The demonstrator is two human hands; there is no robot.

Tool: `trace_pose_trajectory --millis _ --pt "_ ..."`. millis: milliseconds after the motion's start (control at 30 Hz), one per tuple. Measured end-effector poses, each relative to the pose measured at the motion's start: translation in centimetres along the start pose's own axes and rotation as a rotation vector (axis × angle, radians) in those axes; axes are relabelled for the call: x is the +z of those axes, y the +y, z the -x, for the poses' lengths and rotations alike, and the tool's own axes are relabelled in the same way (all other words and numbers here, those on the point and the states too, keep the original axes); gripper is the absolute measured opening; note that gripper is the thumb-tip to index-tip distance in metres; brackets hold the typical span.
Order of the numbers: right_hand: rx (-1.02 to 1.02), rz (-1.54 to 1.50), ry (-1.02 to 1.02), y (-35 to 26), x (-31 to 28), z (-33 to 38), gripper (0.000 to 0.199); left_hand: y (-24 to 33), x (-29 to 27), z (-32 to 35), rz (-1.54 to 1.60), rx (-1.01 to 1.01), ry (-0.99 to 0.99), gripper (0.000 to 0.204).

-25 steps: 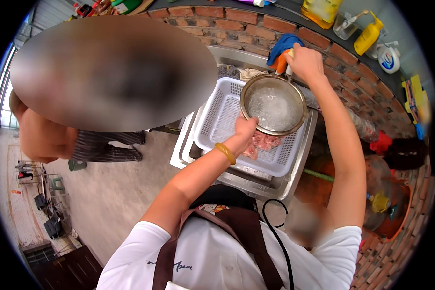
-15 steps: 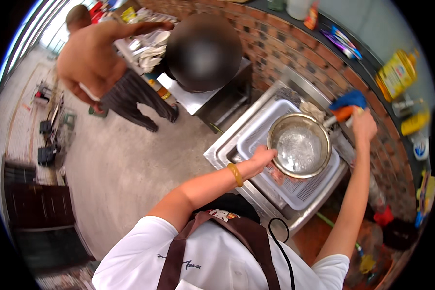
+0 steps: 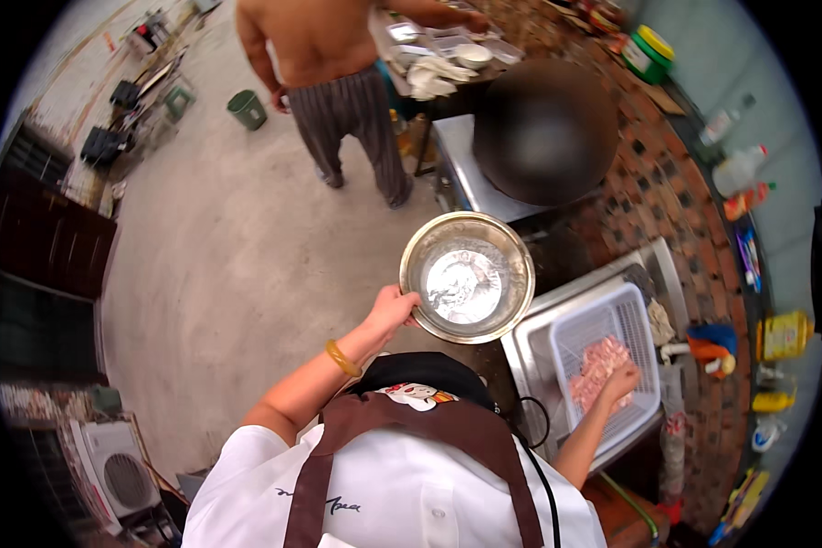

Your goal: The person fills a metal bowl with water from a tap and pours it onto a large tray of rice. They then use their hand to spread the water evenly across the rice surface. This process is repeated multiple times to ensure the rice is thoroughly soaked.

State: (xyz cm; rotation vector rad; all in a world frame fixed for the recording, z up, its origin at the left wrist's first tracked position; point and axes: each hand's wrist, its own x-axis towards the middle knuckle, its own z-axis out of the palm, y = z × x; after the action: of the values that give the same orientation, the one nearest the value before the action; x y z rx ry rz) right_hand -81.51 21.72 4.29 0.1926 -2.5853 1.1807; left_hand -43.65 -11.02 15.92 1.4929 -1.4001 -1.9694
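My left hand [image 3: 396,310] grips the rim of a round steel bowl [image 3: 413,274], held out over the floor to the left of the sink. The bowl's bottom glints; I cannot tell how much water is in it. In the sink [image 3: 532,367] stands a white plastic basket [image 3: 559,320] with slotted walls. Pale pink pieces of raw meat [image 3: 598,363] lie heaped in it. My right hand [image 3: 622,378] is down at the right side of the meat, its fingers bent and mostly hidden. Beyond it is the tap [image 3: 674,350] with a blue and orange cloth [image 3: 713,343].
A large dark wok [image 3: 546,132] stands on a metal stove [image 3: 470,160] beyond the sink. A person [image 3: 315,46] stands at the far left by a table with dishes. A green bucket [image 3: 247,110] is on the floor. Bottles [image 3: 784,336] line the right-hand ledge.
The bowl has moved left, off the basket, in my left hand, uncovering the meat. My right hand has left the tap and come down to the meat. The view has swung left.
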Motion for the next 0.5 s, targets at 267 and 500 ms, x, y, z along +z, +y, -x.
trace_pose_trajectory --millis 267,500 --pt "0.034 -0.029 -0.316 -14.9 13.3 15.3 0.023 -3.7 -25.2 -0.7 0.205 -0.07 0.438 0.014" --pt "-0.252 -0.055 -0.557 -29.6 27.0 20.0 0.02 -7.4 -41.0 -2.7 0.573 -0.192 0.769 0.014"
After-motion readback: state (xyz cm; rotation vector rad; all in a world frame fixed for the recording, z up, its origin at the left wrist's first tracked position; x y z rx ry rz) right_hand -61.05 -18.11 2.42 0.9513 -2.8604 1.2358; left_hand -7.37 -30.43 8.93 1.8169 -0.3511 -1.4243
